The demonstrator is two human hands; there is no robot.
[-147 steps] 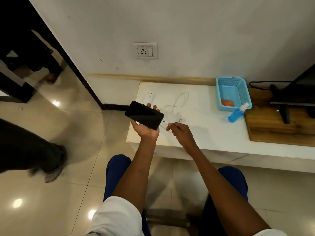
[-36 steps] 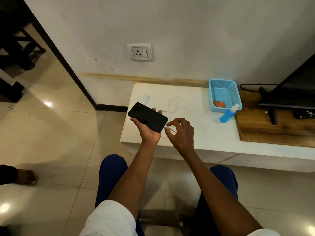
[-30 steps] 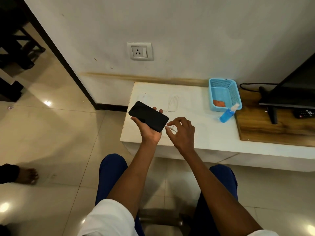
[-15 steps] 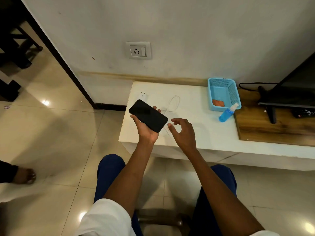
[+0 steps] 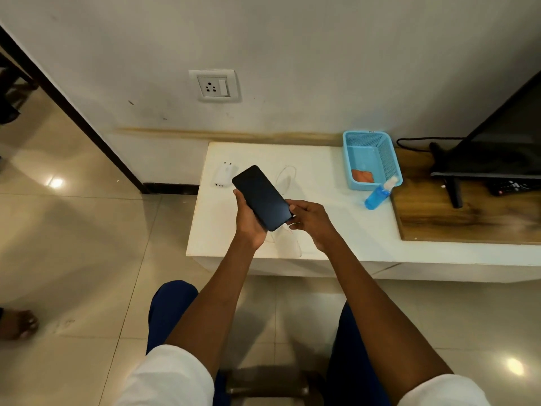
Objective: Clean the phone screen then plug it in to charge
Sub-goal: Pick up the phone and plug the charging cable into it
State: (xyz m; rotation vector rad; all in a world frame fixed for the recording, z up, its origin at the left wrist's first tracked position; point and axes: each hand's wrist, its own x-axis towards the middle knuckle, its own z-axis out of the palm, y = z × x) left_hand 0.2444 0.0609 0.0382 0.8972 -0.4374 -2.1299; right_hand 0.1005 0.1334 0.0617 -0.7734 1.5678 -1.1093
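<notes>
I hold the phone [image 5: 261, 197] steady in my left hand [image 5: 251, 219], fingers wrapped round its edges, above the worktop [image 5: 336, 227] just this side of the white charger [image 5: 223, 178]. My right hand [image 5: 311, 222] pinches the cable [image 5: 285, 227] end at the phone's lower edge. I should line the plug square to the port and push gently, never forcing it at an angle

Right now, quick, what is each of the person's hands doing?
Left hand: grips the black phone, screen up.
Right hand: pinches the white cable end at the phone's lower edge; whether it is plugged in cannot be told.
</notes>
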